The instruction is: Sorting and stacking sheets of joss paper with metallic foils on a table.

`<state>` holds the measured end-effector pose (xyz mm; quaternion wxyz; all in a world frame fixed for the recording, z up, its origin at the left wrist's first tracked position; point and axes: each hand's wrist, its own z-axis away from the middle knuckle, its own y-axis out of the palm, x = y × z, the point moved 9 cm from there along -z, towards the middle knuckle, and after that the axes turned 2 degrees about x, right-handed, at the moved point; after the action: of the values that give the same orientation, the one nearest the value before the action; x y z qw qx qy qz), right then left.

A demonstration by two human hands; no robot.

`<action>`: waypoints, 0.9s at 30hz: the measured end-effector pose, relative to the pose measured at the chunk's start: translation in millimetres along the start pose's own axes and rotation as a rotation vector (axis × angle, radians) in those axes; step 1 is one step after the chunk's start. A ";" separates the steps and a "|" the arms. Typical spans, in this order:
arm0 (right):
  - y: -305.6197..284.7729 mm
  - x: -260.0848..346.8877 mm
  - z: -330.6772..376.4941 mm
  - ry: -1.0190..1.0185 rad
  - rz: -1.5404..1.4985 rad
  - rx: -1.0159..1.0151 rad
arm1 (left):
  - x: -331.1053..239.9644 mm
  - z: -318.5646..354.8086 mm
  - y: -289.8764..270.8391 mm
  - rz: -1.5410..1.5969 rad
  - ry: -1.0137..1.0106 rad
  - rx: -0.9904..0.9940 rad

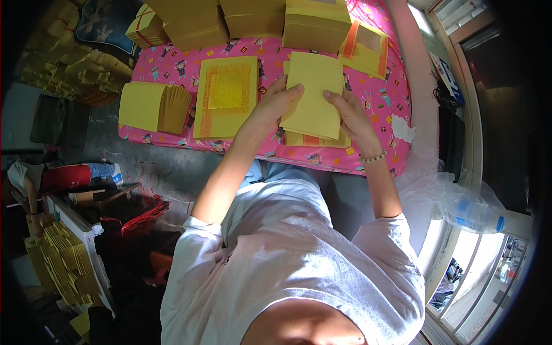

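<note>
Hands — gripping yellow paper, pink tablecloth below

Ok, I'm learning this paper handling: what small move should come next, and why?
Perhaps lower the yellow rectangular paper onto the orange-patched yellow sheet behind it: the left hand and right hand grip its sides, and it partly covers that sheet in view.

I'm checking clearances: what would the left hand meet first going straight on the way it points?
The yellow paper that the left hand holds; past it, probably a tall yellow stack, though depth is unclear.
</note>
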<state>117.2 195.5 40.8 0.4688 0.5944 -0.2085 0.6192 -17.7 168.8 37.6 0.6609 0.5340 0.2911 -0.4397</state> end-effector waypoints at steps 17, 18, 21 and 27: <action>13.5 24.3 21.6 -0.261 0.240 0.020 | 2.3 8.4 15.2 0.011 0.150 0.005; 13.1 27.2 24.5 -0.263 0.243 -0.010 | -7.0 13.3 18.1 -0.026 0.304 -0.005; 7.7 28.6 27.9 -0.300 0.217 -0.067 | -13.0 24.0 29.0 -0.070 0.454 -0.004; 5.4 28.9 35.0 -0.376 0.219 -0.121 | -23.3 44.5 42.8 -0.097 0.573 -0.021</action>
<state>135.8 174.0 76.6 0.3865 0.6439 -0.3923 0.5312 6.4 134.2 88.3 0.5355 0.6149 0.4955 -0.2993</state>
